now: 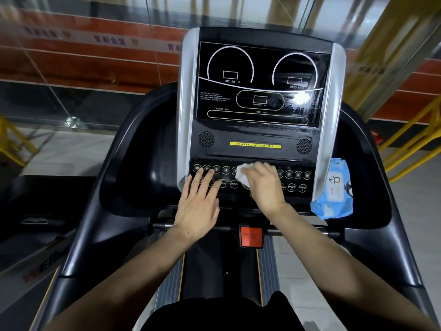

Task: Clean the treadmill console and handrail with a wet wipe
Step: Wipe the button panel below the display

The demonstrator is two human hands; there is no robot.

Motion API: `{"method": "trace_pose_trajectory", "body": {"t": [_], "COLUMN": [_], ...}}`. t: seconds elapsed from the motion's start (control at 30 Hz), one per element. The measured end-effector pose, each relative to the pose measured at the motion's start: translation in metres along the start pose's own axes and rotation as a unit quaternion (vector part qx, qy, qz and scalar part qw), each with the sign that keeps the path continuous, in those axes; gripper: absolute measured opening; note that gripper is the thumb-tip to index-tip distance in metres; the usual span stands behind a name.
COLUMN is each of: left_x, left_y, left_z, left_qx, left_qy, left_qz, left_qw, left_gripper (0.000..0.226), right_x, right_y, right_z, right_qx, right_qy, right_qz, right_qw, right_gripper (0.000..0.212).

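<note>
Wiping the button panel of the treadmill console (260,130).
Handrail (164,226) crosses just below console. Blue wipe pack (334,189) lies at console's right edge. Left hand (198,206) flat, fingers straight and slightly spread, tips on the left buttons. Right hand (265,185) curled, fingers bunching the white wet wipe (242,175) against console's middle buttons.

Dim indoor light overall, cool and flat; a bright glare spot on the glossy display panel (301,99), streaky sheen across its right side. Soft shadow under the hands on the button panel (250,180). Motion blur smeared over the background wall (95,51) and yellow railing (410,139). Wide-angle bending at the edges; console centre fairly sharp, small lettering soft
</note>
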State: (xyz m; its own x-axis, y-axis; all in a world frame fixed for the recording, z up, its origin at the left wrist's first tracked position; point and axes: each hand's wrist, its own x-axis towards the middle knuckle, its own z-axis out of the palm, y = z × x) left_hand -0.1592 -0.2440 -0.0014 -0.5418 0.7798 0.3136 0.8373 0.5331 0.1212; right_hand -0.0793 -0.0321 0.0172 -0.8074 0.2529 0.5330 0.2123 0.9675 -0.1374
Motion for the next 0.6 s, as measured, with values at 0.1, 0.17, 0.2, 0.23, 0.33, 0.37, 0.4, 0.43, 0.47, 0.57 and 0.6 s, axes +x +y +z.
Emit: {"method": "trace_pose_trajectory", "body": {"t": [0.1, 0.17, 0.2, 0.23, 0.33, 0.37, 0.4, 0.43, 0.47, 0.57, 0.6], "left_x": [-0.001, -0.003, -0.004, -0.006, -0.01, -0.011, -0.012, -0.012, -0.012, -0.015, -0.016], "left_y": [0.001, -0.001, -0.003, -0.006, -0.012, -0.012, -0.013, -0.013, -0.012, -0.013, -0.014], "left_z": [-0.001, -0.001, -0.001, -0.001, -0.001, 0.0, -0.001, -0.001, -0.002, -0.004, -0.004], "left_qx": [-0.003, -0.002, -0.001, 0.0, -0.004, -0.005, -0.007, -0.009, -0.01, -0.01, -0.01], "left_qy": [0.004, 0.009, 0.013, 0.016, 0.022, 0.024, 0.023, 0.022, 0.021, 0.021, 0.023], "left_qz": [-0.009, -0.009, -0.009, -0.01, -0.015, -0.017, -0.018, -0.02, -0.022, -0.027, -0.025], "left_qw": [1.0, 1.0, 1.0, 1.0, 1.0, 1.0, 1.0, 1.0, 0.999, 0.999, 0.999], "left_gripper": [0.056, 0.056, 0.056, 0.055, 0.056, 0.056, 0.057, 0.057, 0.057, 0.057, 0.057], "right_x": [0.015, -0.005, -0.019, -0.033, -0.035, -0.023, -0.008, 0.007, 0.02, 0.013, -0.001], "right_y": [-0.003, -0.009, -0.013, -0.016, -0.017, -0.016, -0.016, -0.016, -0.017, -0.027, -0.031], "right_z": [0.002, 0.009, 0.012, 0.014, 0.01, 0.009, 0.008, 0.006, 0.005, 0.01, 0.013], "right_qx": [0.013, 0.006, 0.004, 0.004, 0.003, -0.001, -0.011, -0.019, -0.021, -0.003, -0.005], "right_qy": [0.024, 0.005, -0.011, -0.022, -0.041, -0.038, -0.029, -0.016, -0.003, 0.014, 0.005], "right_qz": [0.062, 0.034, 0.001, -0.027, -0.061, -0.058, -0.041, -0.01, 0.022, 0.056, 0.035], "right_qw": [0.998, 0.999, 1.0, 0.999, 0.997, 0.998, 0.999, 1.0, 1.0, 0.998, 0.999], "right_gripper": [0.038, 0.04, 0.04, 0.039, 0.038, 0.037, 0.036, 0.035, 0.035, 0.036, 0.037]}}
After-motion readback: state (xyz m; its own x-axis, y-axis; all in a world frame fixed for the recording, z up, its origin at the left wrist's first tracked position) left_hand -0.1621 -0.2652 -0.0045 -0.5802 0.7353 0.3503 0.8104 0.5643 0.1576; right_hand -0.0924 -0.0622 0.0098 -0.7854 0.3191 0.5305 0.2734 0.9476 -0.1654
